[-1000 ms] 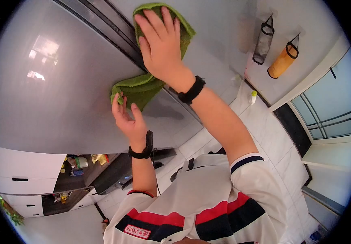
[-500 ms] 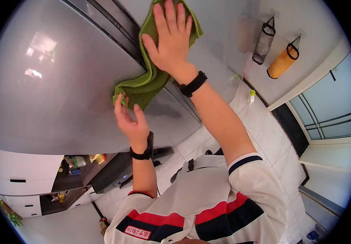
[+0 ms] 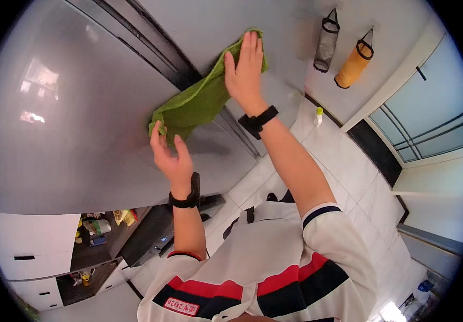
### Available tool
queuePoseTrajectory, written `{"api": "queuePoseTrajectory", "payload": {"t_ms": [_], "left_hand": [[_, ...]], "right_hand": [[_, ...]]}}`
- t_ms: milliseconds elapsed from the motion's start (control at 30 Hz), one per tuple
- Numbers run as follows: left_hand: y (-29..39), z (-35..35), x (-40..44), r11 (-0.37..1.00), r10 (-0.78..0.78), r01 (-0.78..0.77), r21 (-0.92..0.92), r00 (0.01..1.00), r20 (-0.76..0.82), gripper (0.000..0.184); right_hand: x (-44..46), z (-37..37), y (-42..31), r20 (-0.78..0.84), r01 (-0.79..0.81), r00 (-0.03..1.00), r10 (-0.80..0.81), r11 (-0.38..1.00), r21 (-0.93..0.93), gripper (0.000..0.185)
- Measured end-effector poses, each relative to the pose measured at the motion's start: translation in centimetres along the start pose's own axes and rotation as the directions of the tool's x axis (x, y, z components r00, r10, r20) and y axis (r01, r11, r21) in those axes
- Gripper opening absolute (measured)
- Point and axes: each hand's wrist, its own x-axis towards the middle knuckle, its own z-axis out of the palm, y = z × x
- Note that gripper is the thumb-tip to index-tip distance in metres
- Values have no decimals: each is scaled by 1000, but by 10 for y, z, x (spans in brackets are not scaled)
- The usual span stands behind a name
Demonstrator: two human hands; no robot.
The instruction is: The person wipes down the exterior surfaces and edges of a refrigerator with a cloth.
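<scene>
A green cloth [image 3: 196, 104] stretches diagonally across the grey, glossy door panels [image 3: 81, 123], over the dark gap between them. My right hand [image 3: 246, 72] lies on the cloth's upper end, its fingers extended and pressing it to the surface. At the lower left end, my left hand [image 3: 172, 158] pinches a bunched corner of the cloth between its fingers. Both wrists wear black straps.
Two mesh holders, one grey [image 3: 326, 45] and one orange [image 3: 354, 65], hang on the wall at the upper right. A bottle [image 3: 318, 117] stands on the tiled floor. Shelves [image 3: 118, 236] with packages are at the lower left; a glass-paned door [image 3: 430, 107] is at the right.
My right hand has moved right and down from the upper position, with the cloth's upper end under it. My left hand keeps its corner in nearly the same place. The view has shifted slightly.
</scene>
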Motion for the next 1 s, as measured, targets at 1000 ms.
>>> {"api": "queuePoseTrajectory", "payload": {"t_ms": [1000], "left_hand": [[26, 38, 33, 996, 56, -47, 80, 992, -117, 48]], "right_hand": [[83, -2, -51, -83, 344, 939, -334, 924, 167, 67]]}}
